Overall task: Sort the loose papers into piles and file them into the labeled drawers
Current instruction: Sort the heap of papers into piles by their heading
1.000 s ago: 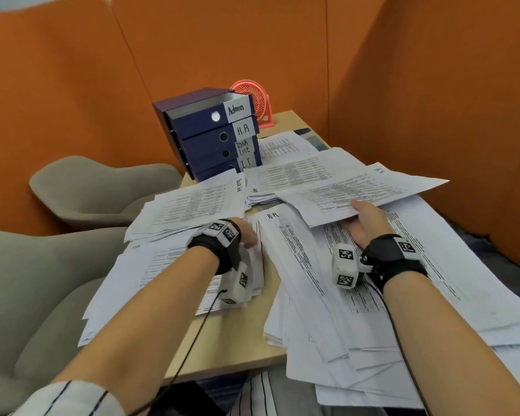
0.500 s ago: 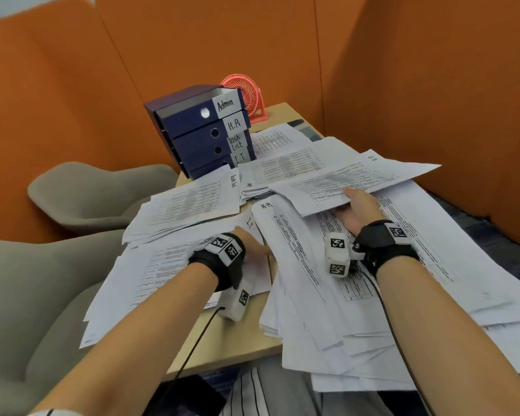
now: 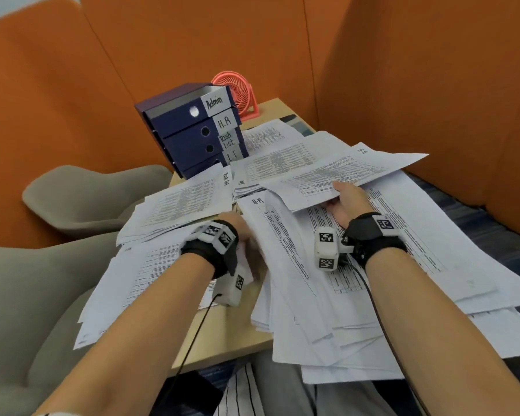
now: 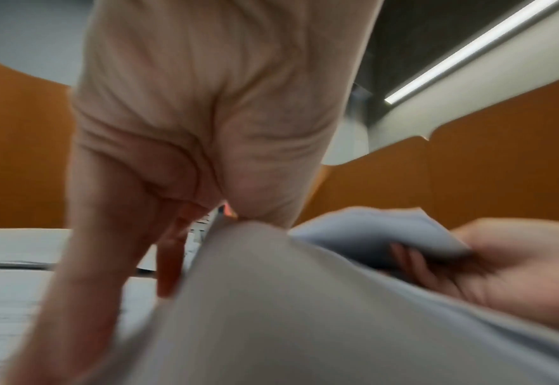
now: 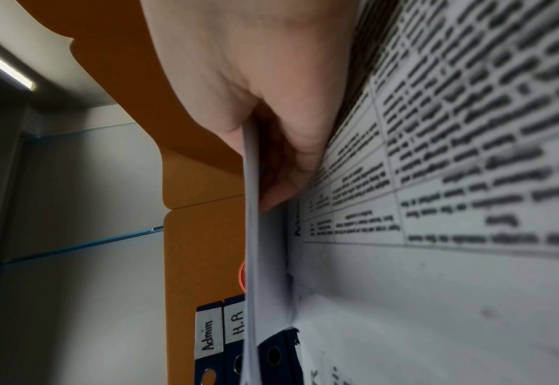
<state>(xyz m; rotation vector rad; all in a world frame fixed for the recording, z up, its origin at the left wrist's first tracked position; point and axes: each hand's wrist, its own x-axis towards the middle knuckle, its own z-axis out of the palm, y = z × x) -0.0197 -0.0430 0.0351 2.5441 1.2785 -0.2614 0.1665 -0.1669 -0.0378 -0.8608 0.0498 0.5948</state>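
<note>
Loose printed papers cover the table. A blue drawer unit point(image 3: 189, 130), labelled Admin, H.R, Task List and I.T, stands at the back; its top drawer is pulled out a little. My right hand point(image 3: 345, 196) pinches one printed sheet point(image 3: 342, 172) with the thumb on top and holds it above the right pile; in the right wrist view the right hand point(image 5: 255, 161) grips this sheet point(image 5: 252, 260) edge-on. My left hand point(image 3: 246, 235) is at the left edge of the top sheet headed H.R point(image 3: 270, 235). The blurred left wrist view shows the left hand point(image 4: 218, 216) pinching that raised edge point(image 4: 255, 273).
A pile headed Task List point(image 3: 180, 205) lies at the left, more sheets lie in front of the drawers. A pink desk fan point(image 3: 237, 91) stands behind the unit. Grey chairs point(image 3: 87, 199) stand left of the table point(image 3: 222, 334). Orange partition walls close in the back and right.
My left hand has slid right from the left pile to the edge of the H.R sheet. My right hand still holds its sheet, slightly further forward.
</note>
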